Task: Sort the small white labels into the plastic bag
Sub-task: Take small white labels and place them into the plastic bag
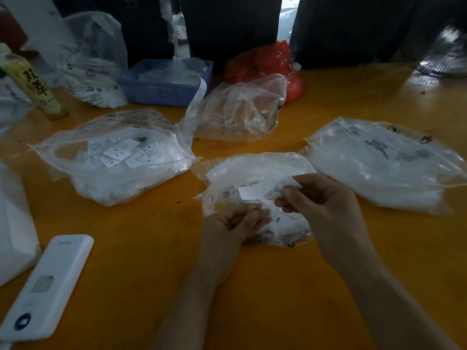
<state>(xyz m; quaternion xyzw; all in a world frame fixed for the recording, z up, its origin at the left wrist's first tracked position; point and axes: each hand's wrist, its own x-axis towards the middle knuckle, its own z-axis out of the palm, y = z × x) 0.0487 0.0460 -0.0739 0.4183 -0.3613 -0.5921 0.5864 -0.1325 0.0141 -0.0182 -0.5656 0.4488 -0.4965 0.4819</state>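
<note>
Head camera view, left to right: we see a white handheld device (46, 286) lying at the near left edge of the orange table (141, 248), and a yellow-labelled bottle (30, 84) standing at the far left. Beside it a clear plastic bag (113, 157) lies holding printed white labels (118, 152). Behind sit a blue basket (164, 82), with a label strip (195, 102) trailing over its rim, a crumpled clear bag (242, 109) and a red bag (267, 64). At centre, our left hand (237, 221) grips the near edge of a small plastic bag (255, 173), fingers curled on the film. Our right hand (323, 198) pinches a small white label (280, 188) between thumb and fingertips, just above that bag's mouth. At the right, another filled clear bag (384, 162) lies flat.
</note>
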